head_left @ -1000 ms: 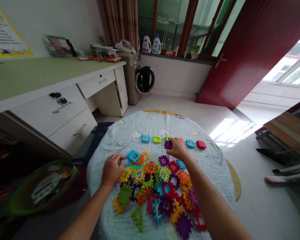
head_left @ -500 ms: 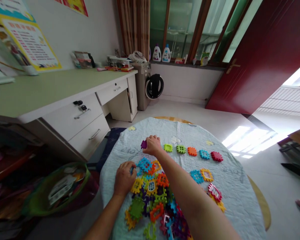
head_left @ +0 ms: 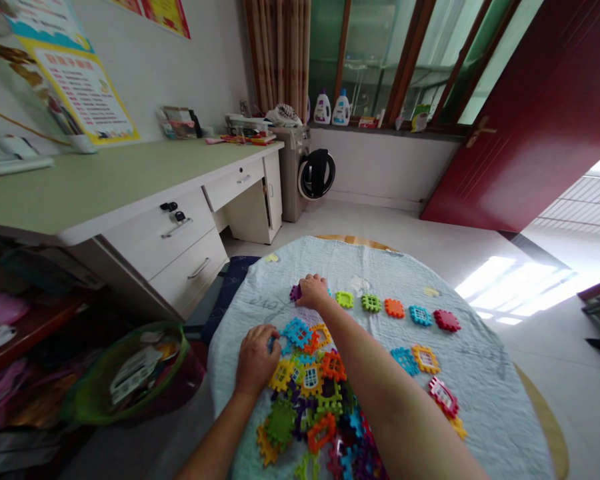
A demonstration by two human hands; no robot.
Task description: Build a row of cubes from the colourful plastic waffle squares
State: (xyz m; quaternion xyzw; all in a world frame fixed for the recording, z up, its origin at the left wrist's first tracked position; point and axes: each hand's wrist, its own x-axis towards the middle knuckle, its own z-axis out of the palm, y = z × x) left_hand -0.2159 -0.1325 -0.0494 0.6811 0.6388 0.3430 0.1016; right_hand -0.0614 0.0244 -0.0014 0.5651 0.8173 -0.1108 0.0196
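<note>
My right hand [head_left: 313, 291] reaches across to the far left of the table, its fingers closed on a purple plastic building block [head_left: 295, 293]. That block is at or just above the cloth, at the left end of a spaced row. The row holds a lime block [head_left: 345, 299], a green lattice block [head_left: 371, 303], an orange block [head_left: 394, 307], a blue window block [head_left: 421, 315] and a red block [head_left: 447, 320]. My left hand [head_left: 258, 357] rests beside the mixed pile, fingers curled round a blue block [head_left: 272, 343] that they mostly cover. My right forearm hides part of the pile.
The round table wears a pale blue cloth [head_left: 485, 393]. More loose blocks, including a yellow one [head_left: 425, 359] and a pink one [head_left: 443, 396], lie right of my forearm. A green basket [head_left: 97, 400] stands at left, below a desk [head_left: 145, 167].
The view has turned slightly left, so everything sits further right in the picture. My right hand stays by the row with the purple block; my left hand stays at the pile.
</note>
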